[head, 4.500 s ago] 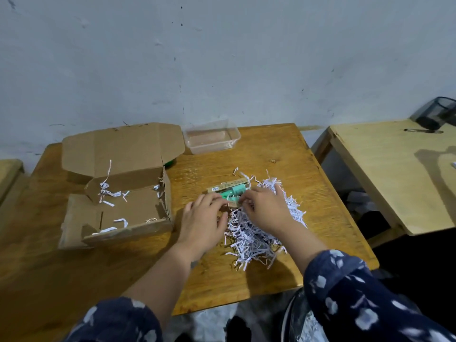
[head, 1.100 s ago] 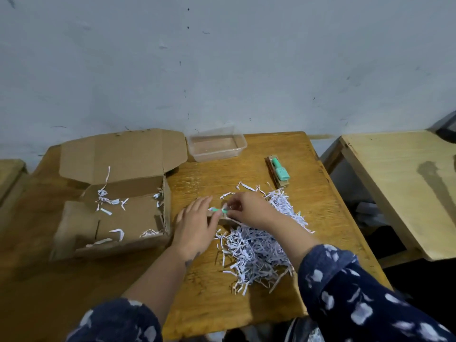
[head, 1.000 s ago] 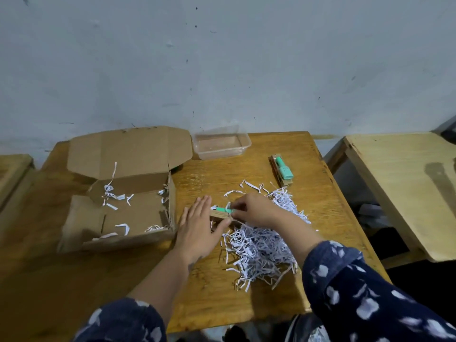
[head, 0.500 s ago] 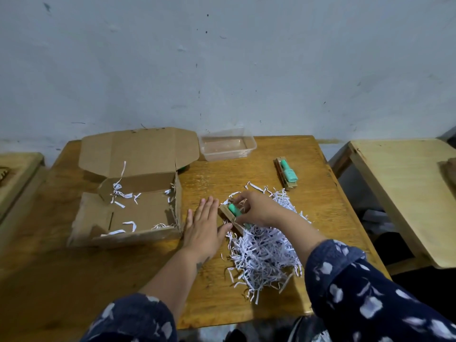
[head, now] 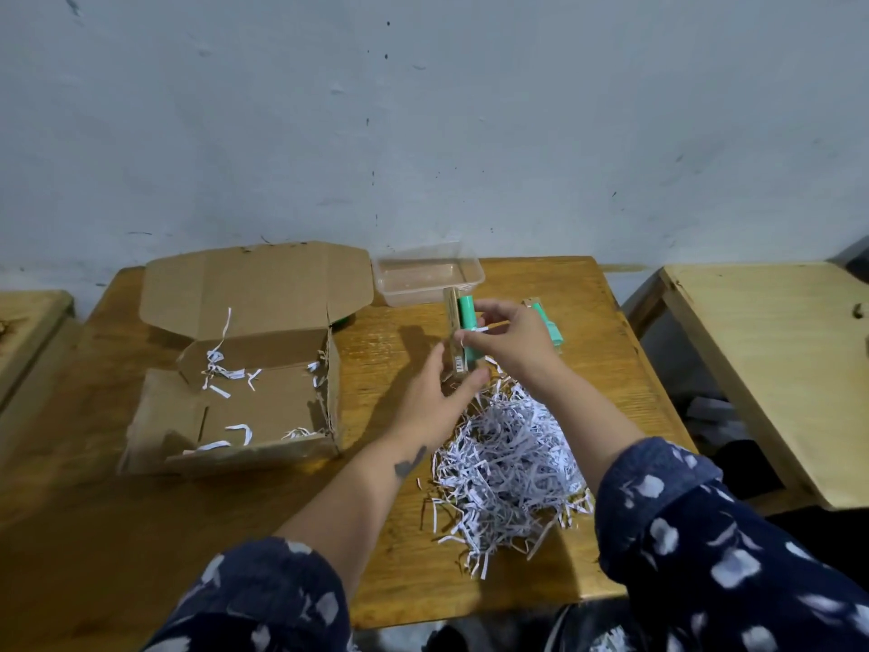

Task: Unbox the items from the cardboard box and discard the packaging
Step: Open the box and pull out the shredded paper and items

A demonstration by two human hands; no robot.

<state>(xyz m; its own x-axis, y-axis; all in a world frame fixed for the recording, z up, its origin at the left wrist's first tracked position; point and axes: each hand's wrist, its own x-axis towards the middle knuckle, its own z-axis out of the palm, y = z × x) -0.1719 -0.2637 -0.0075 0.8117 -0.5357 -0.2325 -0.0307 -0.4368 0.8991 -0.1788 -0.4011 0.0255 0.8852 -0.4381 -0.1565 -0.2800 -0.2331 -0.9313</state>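
Table (head: 606,317): open cardboard box (head: 263,402) at left holding a few paper shreds; shredded paper pile (head: 508,468) at centre; clear tub (head: 428,280) by wall. Right hand (head: 512,341) pinches green packaged item (head: 463,334) above table; left hand (head: 435,402) open beneath. Second green item (head: 548,324) behind right hand.

We see dim, flat, cool light with no glare. Soft shadows fall leftward from the left hand (head: 435,402) across the brown wooden worktop (head: 606,369) and inside the open brown cardboard box (head: 244,411). Both hands are slightly motion-blurred. The wide lens bows the worktop's edges, and the bottom corners go dark.
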